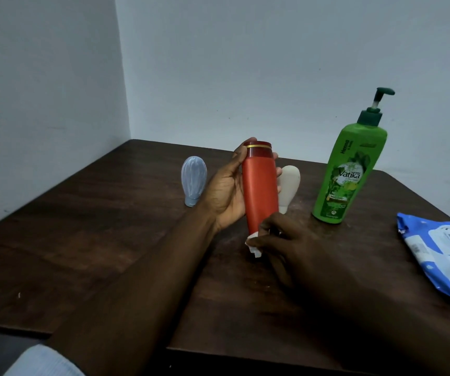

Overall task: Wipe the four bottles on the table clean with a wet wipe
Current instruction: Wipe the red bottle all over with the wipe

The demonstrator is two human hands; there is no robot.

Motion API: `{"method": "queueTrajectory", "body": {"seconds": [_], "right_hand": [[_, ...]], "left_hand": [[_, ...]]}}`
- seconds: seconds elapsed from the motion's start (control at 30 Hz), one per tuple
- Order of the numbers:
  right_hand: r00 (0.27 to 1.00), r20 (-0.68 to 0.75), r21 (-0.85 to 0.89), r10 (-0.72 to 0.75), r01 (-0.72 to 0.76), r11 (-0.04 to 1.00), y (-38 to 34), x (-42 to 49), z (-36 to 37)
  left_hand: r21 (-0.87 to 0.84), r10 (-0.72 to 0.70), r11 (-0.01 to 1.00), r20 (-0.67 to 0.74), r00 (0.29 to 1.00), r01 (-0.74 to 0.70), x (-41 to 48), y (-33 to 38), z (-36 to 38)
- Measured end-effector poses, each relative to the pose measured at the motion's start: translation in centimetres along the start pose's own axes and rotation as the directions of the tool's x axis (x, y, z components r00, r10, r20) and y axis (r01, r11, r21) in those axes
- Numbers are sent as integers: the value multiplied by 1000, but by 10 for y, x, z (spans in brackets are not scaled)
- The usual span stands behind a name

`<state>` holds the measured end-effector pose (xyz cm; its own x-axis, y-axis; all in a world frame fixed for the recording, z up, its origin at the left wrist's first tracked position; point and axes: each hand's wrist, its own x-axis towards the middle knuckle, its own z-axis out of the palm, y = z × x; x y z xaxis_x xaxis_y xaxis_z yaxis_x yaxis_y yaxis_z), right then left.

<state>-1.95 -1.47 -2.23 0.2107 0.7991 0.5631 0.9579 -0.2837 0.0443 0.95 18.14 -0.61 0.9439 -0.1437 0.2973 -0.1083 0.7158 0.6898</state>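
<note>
Your left hand (229,191) has its grip wrapped round the red bottle (260,185), lifted off the bench (96,226) and tilted, likely so the base end is exposed. Your right hand (280,237) pinches the wet wipe (253,244) right at that lower end. Blue bottle (194,180), white bottle (290,183) and green pump bottle (348,169) stand behind, out of the way. Wipes pack (440,256) sits at your right, within reach.
</note>
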Motion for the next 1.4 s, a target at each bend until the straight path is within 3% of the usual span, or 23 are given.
{"method": "queueTrajectory", "body": {"seconds": [0.23,0.67,1.07,1.23,1.4], "right_hand": [[998,-59,67,32,-28,997,10,15,-4],[897,-393,211,202,-125,969,49,82,-22],[862,-305,369,405,-286,885,51,40,-11],[894,-212,365,394,-302,881,31,10,-7],[949,-132,269,286,-243,932,17,-11,-6]], "left_hand": [[-59,-18,998,36,999,20,2,-1,0],[24,-8,1000,-146,989,12,-7,1,12],[74,-9,997,-89,996,16,-6,0,8],[49,21,999,-93,995,-17,-4,-3,6],[6,55,998,-83,995,-55,-3,-4,5]]}}
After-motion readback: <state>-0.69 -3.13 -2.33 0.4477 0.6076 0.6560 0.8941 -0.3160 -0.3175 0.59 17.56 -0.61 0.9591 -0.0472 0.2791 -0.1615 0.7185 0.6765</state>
